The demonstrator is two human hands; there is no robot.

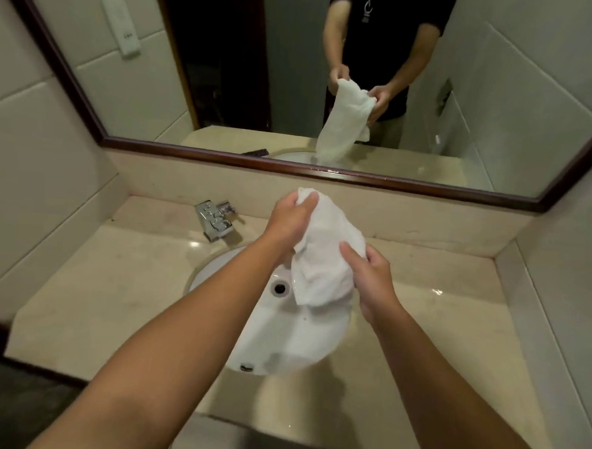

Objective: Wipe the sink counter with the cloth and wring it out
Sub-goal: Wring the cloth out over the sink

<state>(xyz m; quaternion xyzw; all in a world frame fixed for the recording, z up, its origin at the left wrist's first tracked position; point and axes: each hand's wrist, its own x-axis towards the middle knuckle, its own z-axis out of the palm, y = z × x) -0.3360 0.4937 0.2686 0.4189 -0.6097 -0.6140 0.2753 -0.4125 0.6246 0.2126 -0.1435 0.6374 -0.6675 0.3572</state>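
Both hands, left hand (289, 220) and right hand (370, 276), hold the cloth (324, 253) in a closed grip over the basin (282, 333); a loose twist risks dripping onto the desk (113, 283).

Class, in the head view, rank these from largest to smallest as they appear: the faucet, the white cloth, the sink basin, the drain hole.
1. sink basin
2. white cloth
3. faucet
4. drain hole
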